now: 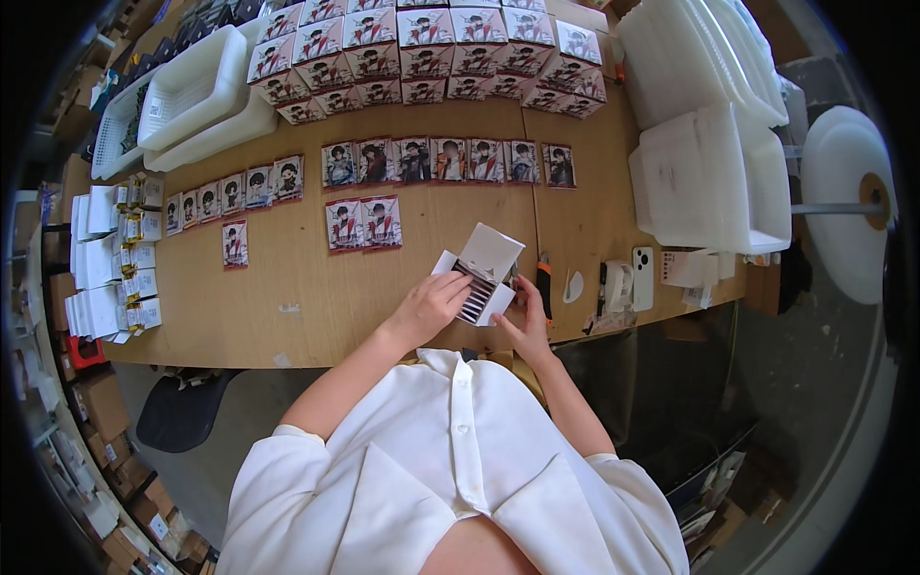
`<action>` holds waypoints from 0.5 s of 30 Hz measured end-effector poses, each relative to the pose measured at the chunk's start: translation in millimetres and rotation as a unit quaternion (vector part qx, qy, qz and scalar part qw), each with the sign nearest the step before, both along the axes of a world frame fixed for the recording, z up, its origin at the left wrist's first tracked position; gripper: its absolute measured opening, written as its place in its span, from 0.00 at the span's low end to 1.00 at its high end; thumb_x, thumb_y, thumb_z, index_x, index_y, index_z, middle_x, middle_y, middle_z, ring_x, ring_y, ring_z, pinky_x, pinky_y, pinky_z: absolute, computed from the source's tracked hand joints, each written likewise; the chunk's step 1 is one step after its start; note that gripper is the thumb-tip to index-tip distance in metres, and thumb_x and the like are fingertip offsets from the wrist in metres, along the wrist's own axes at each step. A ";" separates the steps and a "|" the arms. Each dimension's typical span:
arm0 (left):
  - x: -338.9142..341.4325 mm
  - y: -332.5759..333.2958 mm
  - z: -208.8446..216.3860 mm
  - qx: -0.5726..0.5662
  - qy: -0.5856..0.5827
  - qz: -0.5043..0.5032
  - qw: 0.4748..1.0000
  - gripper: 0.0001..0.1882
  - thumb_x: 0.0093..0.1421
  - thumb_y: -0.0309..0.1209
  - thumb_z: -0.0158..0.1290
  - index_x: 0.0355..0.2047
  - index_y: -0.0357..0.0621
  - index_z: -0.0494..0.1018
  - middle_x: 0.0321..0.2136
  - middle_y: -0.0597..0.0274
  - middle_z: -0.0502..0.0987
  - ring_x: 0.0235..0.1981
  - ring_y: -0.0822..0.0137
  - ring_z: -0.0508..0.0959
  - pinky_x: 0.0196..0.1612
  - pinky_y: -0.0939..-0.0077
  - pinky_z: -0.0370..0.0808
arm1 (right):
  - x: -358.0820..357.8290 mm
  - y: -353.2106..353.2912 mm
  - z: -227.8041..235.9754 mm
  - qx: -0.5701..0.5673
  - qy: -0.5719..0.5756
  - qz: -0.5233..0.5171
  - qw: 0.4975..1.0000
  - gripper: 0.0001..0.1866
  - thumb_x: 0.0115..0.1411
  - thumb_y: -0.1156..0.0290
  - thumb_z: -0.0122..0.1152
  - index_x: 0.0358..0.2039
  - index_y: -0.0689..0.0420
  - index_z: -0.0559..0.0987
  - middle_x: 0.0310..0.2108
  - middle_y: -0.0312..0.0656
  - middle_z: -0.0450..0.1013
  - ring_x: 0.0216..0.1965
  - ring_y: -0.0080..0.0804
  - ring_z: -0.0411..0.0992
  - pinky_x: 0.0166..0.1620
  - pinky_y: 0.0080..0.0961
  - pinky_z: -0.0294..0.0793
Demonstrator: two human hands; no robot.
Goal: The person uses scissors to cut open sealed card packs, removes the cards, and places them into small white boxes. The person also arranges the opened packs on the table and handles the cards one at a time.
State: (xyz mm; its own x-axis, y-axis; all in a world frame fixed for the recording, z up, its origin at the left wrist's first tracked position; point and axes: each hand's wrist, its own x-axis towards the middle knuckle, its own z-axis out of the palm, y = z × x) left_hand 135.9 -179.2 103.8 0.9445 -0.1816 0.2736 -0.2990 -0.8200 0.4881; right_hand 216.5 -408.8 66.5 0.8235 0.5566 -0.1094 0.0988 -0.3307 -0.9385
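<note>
A small white cardboard box (493, 251) is opened in front of me at the table's near edge, its lid and side flaps folded out. Thin dark-edged packets (473, 303) stand in a row inside it. From the left, my left hand (433, 307) bends over the box, fingers together and their tips at the packets; its thumb is mostly hidden. My right hand (525, 324) grips the box's right side between thumb and fingers. Beyond the box lie two red-and-white card packets (381, 222), side by side.
Rows of packets (412, 161) lie across the wooden table (326, 297). Behind them rise stacked printed boxes (402, 53). White plastic bins (685, 182) stand right, white trays (196, 86) left, above small white boxes (96, 259). An orange-and-black cutter (544, 287) and a phone (643, 278) lie right.
</note>
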 end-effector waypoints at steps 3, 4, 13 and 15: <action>5.7 6.3 5.0 -0.038 0.048 0.023 0.998 0.25 0.46 0.28 0.61 0.46 0.34 0.72 0.49 0.52 0.72 0.55 0.56 0.69 0.57 0.65 0.69 | -2.0 1.7 20.5 -0.082 -0.253 0.018 0.964 0.31 0.47 0.77 0.70 0.52 0.57 0.68 0.51 0.48 0.65 0.50 0.44 0.68 0.48 0.33 0.72; 8.0 9.8 5.4 -0.053 0.053 0.013 0.997 0.28 0.45 0.28 0.63 0.47 0.34 0.71 0.50 0.51 0.71 0.55 0.54 0.69 0.57 0.64 0.68 | 0.7 7.8 33.7 -0.093 -0.319 0.075 0.940 0.22 0.46 0.76 0.70 0.42 0.59 0.72 0.45 0.48 0.68 0.45 0.48 0.69 0.46 0.36 0.72; 7.2 20.4 6.7 -0.088 0.040 0.037 0.995 0.35 0.40 0.31 0.68 0.50 0.35 0.70 0.52 0.52 0.71 0.59 0.53 0.65 0.62 0.60 0.63 | -3.2 60.8 52.4 -0.184 -0.313 0.066 0.929 0.07 0.51 0.77 0.62 0.33 0.60 0.78 0.33 0.44 0.70 0.35 0.41 0.72 0.38 0.34 0.73; 4.4 21.0 2.3 -0.086 0.037 0.041 0.995 0.35 0.40 0.31 0.68 0.50 0.35 0.70 0.53 0.52 0.71 0.60 0.53 0.65 0.63 0.61 0.62 | -1.0 63.1 50.5 -0.192 -0.304 0.065 0.931 0.08 0.50 0.77 0.63 0.33 0.60 0.79 0.31 0.43 0.70 0.33 0.41 0.72 0.36 0.34 0.73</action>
State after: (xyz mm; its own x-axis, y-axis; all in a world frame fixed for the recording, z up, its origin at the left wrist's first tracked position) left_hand 140.3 -158.1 106.1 0.9727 -0.0596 0.2242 -0.1934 -0.7420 0.6419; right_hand 215.6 -345.6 117.0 0.7270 0.6716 0.1433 0.6356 -0.5791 -0.5106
